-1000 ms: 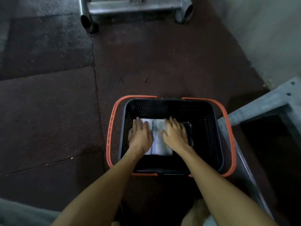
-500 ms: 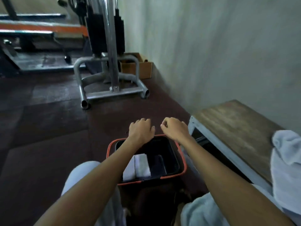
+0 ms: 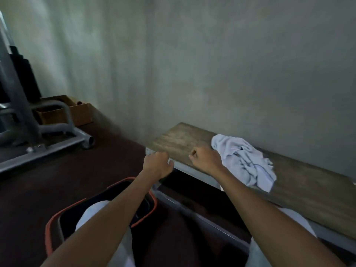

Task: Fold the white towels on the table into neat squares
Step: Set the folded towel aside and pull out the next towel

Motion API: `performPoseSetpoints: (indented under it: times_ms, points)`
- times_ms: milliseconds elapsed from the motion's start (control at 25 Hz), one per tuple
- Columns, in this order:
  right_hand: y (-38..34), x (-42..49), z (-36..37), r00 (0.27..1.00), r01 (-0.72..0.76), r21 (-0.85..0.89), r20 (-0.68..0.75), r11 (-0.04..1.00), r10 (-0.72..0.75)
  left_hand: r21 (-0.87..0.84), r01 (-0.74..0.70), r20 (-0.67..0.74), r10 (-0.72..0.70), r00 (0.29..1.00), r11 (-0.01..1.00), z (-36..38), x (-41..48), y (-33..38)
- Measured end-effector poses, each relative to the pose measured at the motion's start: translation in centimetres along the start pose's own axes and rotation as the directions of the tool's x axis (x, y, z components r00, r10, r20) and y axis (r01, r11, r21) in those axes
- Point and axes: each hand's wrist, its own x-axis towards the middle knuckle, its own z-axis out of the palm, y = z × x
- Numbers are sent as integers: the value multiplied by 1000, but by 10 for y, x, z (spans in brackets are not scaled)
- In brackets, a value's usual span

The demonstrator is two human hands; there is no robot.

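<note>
While both hands hang over the table's [image 3: 179,139] left end, no fold is begun; this reads as the reach for a towel. The left hand [image 3: 157,163] and right hand [image 3: 205,159] each have fingers curled into a loose fist, grasping nothing. One white towel [image 3: 244,162] lies crumpled on the table, just right of the right fingers. Its long axis runs diagonally, from a bunched end beyond those fingers to a flat striped corner pointing at the table's front edge. Next, fingers likely must open, pinch two corners and spread it.
</note>
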Motion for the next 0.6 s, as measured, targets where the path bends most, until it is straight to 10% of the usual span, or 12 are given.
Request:
performPoseSetpoints:
  times_ms: [600]
  points:
    - [266, -64, 16, 915, -402, -100, -20, 910, 402, -39, -460, 217, 457, 863, 887, 127, 77, 180]
